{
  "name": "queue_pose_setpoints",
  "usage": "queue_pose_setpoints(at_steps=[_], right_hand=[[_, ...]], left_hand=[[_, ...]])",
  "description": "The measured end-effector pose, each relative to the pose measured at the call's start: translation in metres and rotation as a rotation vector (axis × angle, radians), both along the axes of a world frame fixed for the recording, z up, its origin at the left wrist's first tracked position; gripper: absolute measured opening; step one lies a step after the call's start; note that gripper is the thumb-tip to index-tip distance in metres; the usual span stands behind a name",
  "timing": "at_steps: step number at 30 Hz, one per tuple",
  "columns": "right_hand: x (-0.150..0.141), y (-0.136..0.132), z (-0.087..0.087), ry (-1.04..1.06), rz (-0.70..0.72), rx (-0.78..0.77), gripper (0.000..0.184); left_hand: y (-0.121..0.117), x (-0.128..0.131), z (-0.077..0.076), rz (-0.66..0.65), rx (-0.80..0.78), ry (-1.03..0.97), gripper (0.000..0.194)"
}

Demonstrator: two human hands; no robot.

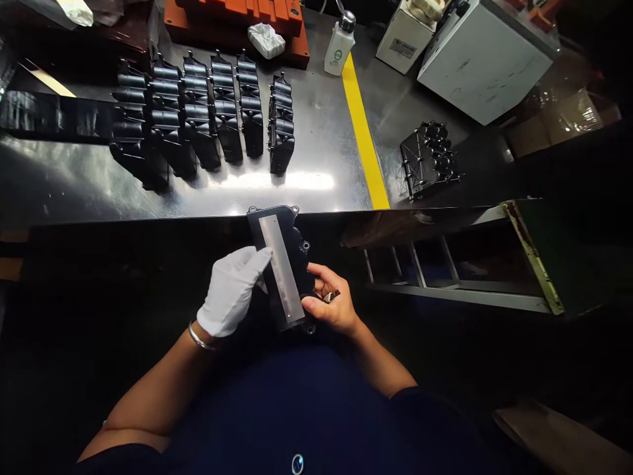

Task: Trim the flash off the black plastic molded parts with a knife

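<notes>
A black moulded plastic part (pixel 302 270) with small screw eyelets along its edge is held up in front of me, just off the table's front edge. Its flat face bears a long silver-grey strip (pixel 281 267). My left hand (pixel 230 290), in a white glove, is closed on the part's left side, its thumb on the strip. The bare fingers of my right hand (pixel 333 303) are closed round the right edge, thumb near the strip's lower end. A small dark and light object (pixel 332 297) shows at those fingers; its kind is unclear.
Several similar black parts (pixel 225 109) stand in a row on the metal table (pixel 326 145). Another black part (pixel 429 158) lies right of the yellow tape (pixel 363 132). Behind are an orange fixture (pixel 237 30), a white bottle (pixel 340 46) and a grey box (pixel 487 59).
</notes>
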State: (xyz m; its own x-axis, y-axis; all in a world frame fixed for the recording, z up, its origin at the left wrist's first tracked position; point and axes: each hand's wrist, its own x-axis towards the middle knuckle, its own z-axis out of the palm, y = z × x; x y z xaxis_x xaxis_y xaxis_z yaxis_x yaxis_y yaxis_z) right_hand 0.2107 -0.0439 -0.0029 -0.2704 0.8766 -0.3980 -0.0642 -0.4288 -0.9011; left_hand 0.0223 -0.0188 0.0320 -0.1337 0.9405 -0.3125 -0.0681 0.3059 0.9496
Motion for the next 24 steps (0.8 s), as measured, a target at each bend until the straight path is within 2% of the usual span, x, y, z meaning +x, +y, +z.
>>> queue_pose_setpoints(at_steps=[2,5,8,10,14,18,24], right_hand=[[0.0,-0.002,0.0,0.015,-0.005,-0.007,0.078],[0.0,-0.003,-0.002,0.021,0.002,-0.019,0.079],[0.002,-0.002,-0.006,0.009,0.008,-0.031,0.08],[0.004,-0.001,-0.01,0.005,0.018,-0.048,0.08],[0.008,0.002,-0.017,0.066,0.049,-0.116,0.079],[0.011,0.001,-0.018,0.153,0.08,-0.172,0.074],[0.014,-0.003,-0.017,0.125,0.089,-0.161,0.072]], left_hand=[[-0.007,-0.001,0.005,-0.03,-0.023,0.059,0.045],[-0.016,-0.001,0.006,-0.1,-0.115,-0.031,0.026],[-0.022,0.0,0.003,-0.155,-0.211,-0.172,0.037],[-0.022,0.001,0.0,-0.157,-0.232,-0.128,0.035],[-0.013,0.0,-0.007,-0.048,-0.196,-0.047,0.044],[-0.003,-0.002,-0.015,0.127,-0.168,-0.078,0.039],[-0.003,-0.003,-0.023,0.126,-0.182,-0.122,0.037]])
